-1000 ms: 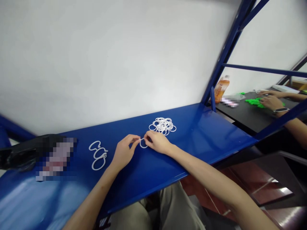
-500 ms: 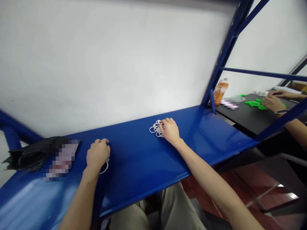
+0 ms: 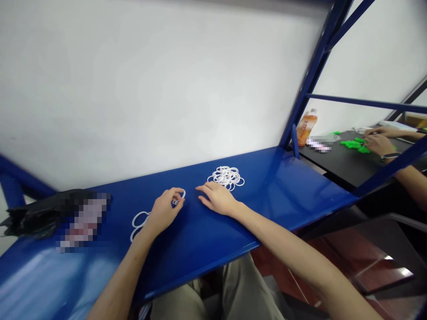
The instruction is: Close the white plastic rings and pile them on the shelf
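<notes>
My left hand pinches a white plastic ring between thumb and fingers, just above the blue shelf. A short chain of linked white rings lies by my left wrist, partly hidden by it. My right hand rests on the shelf with its fingers curled loosely toward the left hand; I cannot make out anything in it. Just behind it lies a pile of loose white rings.
A crumpled black bag lies at the shelf's left end. Blue frame posts rise at the right. Beyond them another person's hands handle green pieces on a black table, beside an orange bottle.
My left hand came back right from the ring chain and now holds one ring. My right hand left the pile and moved down-left toward it.
</notes>
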Tool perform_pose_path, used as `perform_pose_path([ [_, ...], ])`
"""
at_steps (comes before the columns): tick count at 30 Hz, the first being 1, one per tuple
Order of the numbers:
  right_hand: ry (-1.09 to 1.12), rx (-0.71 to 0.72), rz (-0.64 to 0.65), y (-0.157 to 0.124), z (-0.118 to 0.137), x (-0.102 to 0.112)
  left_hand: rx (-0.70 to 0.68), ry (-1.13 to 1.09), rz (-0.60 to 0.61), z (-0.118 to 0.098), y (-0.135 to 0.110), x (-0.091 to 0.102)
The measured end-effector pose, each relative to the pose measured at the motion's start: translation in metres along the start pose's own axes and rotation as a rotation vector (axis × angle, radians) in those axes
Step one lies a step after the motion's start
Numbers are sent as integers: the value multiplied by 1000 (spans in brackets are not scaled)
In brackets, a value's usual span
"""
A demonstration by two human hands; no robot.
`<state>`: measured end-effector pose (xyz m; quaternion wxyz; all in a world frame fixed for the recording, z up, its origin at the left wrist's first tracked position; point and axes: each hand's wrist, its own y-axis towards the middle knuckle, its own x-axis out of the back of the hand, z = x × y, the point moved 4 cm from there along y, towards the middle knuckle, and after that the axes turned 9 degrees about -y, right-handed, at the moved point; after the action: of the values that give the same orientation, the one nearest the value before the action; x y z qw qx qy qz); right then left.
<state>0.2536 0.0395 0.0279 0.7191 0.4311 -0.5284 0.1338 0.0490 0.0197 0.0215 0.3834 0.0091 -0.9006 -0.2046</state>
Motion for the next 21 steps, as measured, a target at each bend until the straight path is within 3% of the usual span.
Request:
perform_pose_path([
  [7,195,28,9,-3,9,-4,23,-314,162,-33,-7,-16],
  [11,391,-45,50,-3,6,-9,97,-432,143,-27,-7,-19],
  [15,493,-121,-4,-2,-1,-9,177,-583,86,-19,-5,-23],
  [21,473,-138,-27,-3,-4,-5,190,-489,74,-22,-4,-17],
])
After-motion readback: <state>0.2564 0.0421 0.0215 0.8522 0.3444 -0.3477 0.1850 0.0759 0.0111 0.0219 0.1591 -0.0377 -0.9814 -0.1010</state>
